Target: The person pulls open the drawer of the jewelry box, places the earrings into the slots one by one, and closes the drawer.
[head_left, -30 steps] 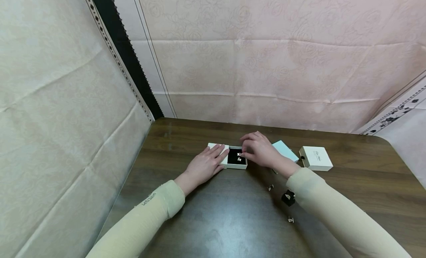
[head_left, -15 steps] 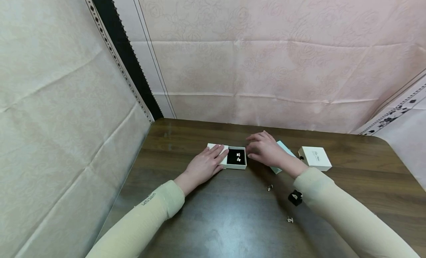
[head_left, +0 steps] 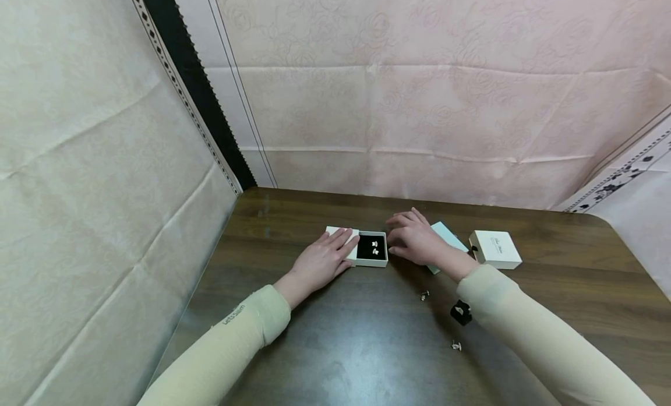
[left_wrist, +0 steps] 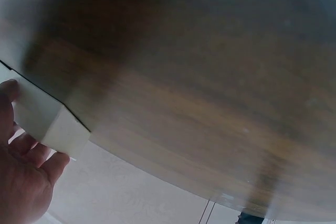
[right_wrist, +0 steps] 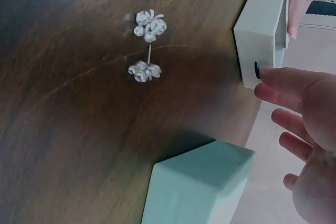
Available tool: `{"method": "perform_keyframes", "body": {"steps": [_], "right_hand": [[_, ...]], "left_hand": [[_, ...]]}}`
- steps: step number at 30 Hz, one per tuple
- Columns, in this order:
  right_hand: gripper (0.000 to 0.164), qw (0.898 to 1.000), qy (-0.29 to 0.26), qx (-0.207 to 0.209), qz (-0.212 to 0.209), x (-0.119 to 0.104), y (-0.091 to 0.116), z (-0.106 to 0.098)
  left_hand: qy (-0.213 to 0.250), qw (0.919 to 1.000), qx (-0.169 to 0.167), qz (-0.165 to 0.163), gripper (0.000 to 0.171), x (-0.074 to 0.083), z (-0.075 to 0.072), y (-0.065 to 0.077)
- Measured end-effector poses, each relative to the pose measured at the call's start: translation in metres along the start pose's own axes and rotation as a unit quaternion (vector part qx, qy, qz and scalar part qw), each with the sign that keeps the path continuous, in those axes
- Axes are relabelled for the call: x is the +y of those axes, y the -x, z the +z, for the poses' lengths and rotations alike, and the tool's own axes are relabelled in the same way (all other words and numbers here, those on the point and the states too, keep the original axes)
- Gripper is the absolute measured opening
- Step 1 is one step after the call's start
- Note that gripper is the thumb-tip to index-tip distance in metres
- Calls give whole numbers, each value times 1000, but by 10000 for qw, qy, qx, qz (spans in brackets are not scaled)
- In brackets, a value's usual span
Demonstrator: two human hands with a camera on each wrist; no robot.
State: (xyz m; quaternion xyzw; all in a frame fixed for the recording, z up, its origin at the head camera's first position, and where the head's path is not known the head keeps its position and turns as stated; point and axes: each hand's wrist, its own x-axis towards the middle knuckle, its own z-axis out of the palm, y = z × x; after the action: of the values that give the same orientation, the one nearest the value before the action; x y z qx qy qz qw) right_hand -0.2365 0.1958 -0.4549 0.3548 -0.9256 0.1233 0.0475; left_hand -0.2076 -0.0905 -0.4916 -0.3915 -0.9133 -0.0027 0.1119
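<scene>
Two small silvery flower-shaped earrings [head_left: 374,247] are seen on the black insert of a small open white cardboard box [head_left: 372,249], which is set near the middle of the dark wooden counter [head_left: 325,348]. The left hand [head_left: 321,260] is laid flat on the box's left end, its straight fingers [head_left: 343,239] touching the white lid part [head_left: 343,243]; nothing is gripped by it. The right hand [head_left: 418,238] is held just beside the box's right edge with its fingers relaxed and spread, and nothing is held in its grip. In the right wrist view, those fingers [right_wrist: 294,85] are seen at the white box's [right_wrist: 262,30] corner. A pale mint-green box lid [head_left: 444,237] is partly covered by the right hand. A closed white square box [head_left: 495,249] lies further right. Loose small silvery earrings [head_left: 425,295] [head_left: 457,346] and a small black piece [head_left: 459,311] are scattered nearer the person, beside the right sleeve [head_left: 529,342].
</scene>
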Motion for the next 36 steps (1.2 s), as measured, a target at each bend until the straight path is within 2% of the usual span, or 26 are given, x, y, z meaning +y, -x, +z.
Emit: {"method": "perform_keyframes", "body": {"steps": [6,15,36], "right_hand": [[5,9999,68,-151,49,-2,-2,4],[18,9999,-34,-58,94,-3,-4,8],[18,9997,-173,-136,108,-16,-15,11]], "left_hand": [[48,10000,11,-21,58,0,1,0],[52,10000,16,-30,59,0,1,0],[111,9996,-238,-110,61,0,-1,1]]}}
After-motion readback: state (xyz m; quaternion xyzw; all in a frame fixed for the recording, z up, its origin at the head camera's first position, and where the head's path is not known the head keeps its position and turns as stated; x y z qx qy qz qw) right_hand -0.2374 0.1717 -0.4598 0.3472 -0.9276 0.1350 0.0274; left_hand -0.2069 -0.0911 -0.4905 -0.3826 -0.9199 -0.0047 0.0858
